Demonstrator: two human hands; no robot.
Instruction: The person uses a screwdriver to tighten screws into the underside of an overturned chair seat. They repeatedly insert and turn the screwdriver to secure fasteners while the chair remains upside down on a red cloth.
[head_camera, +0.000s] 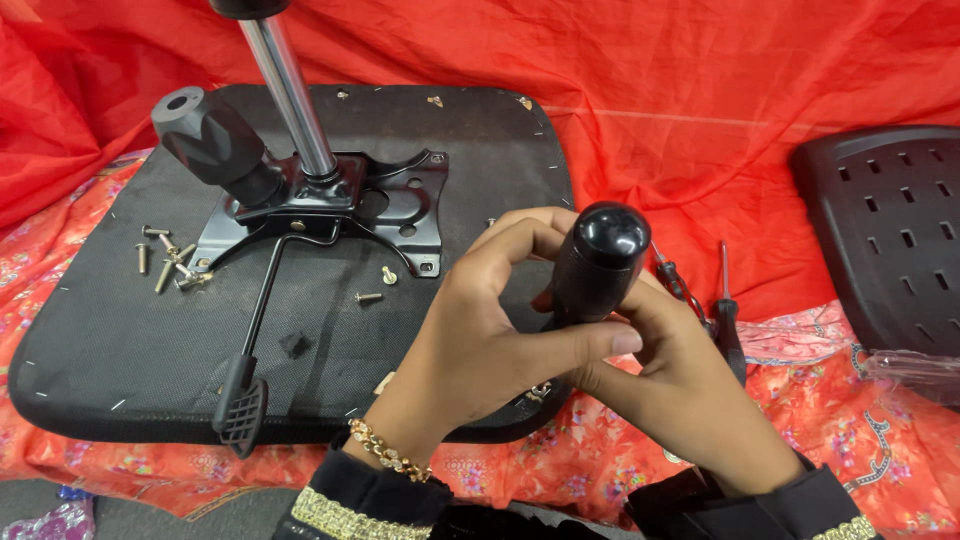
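Fingers (590, 345) of both the left hand (480, 340) and right hand (670, 390) wrap the glossy black handle (597, 262); it looks rigid, smooth, likely slippery, best gripped around its ribbed shaft.

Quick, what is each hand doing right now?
Left hand: closed around the black screwdriver handle.
Right hand: closed on the same handle from below.

Place: makeshift furniture-assembly spot
Signs: upturned chair seat (300, 330) with loose screws (165, 262), screwdrivers (727, 320), red cloth (700, 90) draped behind
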